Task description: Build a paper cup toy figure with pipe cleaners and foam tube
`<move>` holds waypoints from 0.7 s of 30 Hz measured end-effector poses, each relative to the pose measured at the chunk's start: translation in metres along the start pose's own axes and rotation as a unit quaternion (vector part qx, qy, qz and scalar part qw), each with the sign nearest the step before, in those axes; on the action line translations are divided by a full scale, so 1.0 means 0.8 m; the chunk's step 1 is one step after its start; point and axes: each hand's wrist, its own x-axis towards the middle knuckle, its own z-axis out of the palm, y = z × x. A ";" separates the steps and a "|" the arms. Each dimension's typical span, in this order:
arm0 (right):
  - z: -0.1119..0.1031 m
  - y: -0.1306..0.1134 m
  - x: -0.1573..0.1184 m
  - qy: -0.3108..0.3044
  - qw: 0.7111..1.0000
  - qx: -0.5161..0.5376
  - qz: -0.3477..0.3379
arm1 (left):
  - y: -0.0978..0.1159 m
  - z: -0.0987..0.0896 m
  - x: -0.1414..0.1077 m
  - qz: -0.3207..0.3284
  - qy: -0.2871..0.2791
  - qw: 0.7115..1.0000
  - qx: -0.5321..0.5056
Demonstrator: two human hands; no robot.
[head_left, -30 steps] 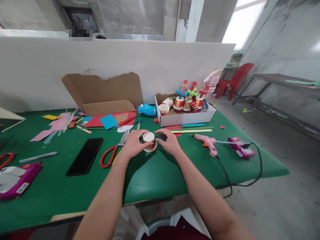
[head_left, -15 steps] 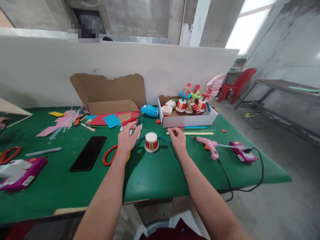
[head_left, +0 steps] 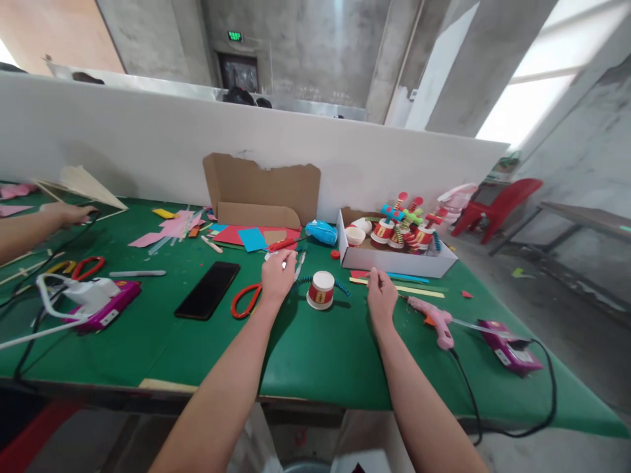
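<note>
A small red and white paper cup [head_left: 321, 292] stands upside down on the table between my hands, touched by neither. Dark teal folded-paper springs [head_left: 342, 287] stick out from its two sides. My left hand [head_left: 279, 274] is left of the cup, its fingers curled in with nothing visible held. Beside it lie red-handled scissors [head_left: 246, 301], partly under my wrist, and a slim craft-knife-like tool [head_left: 300, 264]. My right hand [head_left: 382, 295] is loosely closed right of the cup, near the paper strips [head_left: 419, 290], with nothing visible in it.
A white box [head_left: 401, 263] with finished cup figures stands behind my right hand. Rightward lie a pink glue gun [head_left: 434, 316] and a purple power strip [head_left: 510, 345]. A black phone [head_left: 208, 290] lies left. Another person's hand [head_left: 69, 213] is at far left.
My view has swung left, so the table appears shifted right. My fingers, spread a little before, have curled in. The cup stays standing; another person's hand has come into view.
</note>
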 end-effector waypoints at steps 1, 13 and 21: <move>0.001 0.002 0.000 0.001 1.000 -0.010 -0.008 | -0.001 0.001 0.000 0.005 -0.003 1.000 0.005; 0.014 0.006 -0.002 -0.002 0.998 -0.018 -0.057 | -0.002 0.007 -0.007 0.096 -0.008 0.987 0.126; 0.019 0.002 -0.006 -0.001 0.998 -0.008 -0.064 | -0.001 0.011 -0.012 0.122 -0.010 0.979 0.161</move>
